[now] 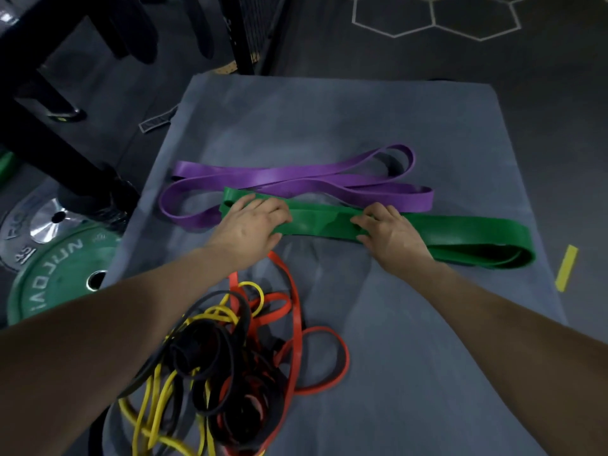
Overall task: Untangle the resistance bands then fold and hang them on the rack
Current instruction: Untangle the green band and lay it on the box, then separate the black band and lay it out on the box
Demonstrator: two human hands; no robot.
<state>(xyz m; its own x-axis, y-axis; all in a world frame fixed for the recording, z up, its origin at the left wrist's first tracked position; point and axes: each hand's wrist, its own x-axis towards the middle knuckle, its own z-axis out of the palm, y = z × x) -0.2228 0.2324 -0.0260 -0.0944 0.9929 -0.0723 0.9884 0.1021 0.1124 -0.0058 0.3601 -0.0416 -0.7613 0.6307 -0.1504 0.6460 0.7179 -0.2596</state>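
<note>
The wide green band [411, 230] lies folded flat across the middle of the grey mat [329, 120], and its looped end reaches almost to the mat's right edge. It is stretchy and springy, so I think the fold could pop open the moment the pressing stops, and then the layers would slide apart. Its left end lies on top of the purple band [296, 179], which sits just behind it toward the far edge, so lifting the green one carelessly could drag the purple one along. Near the mat's front edge sits a messy pile of yellow, black and orange bands [230, 357], touching the left wrist; a quick pull back of that arm could catch a loop and tug the knot tighter. The left hand [250, 225] lies palm down on the green band's left end, fingers close together and bent a little over it. The right hand [388, 232] presses down near the band's middle, fingers together and fairly straight, pointing left. Both arms reach forward from the front edge. A green weight plate [59, 274] lies on the floor by the mat's left edge.
</note>
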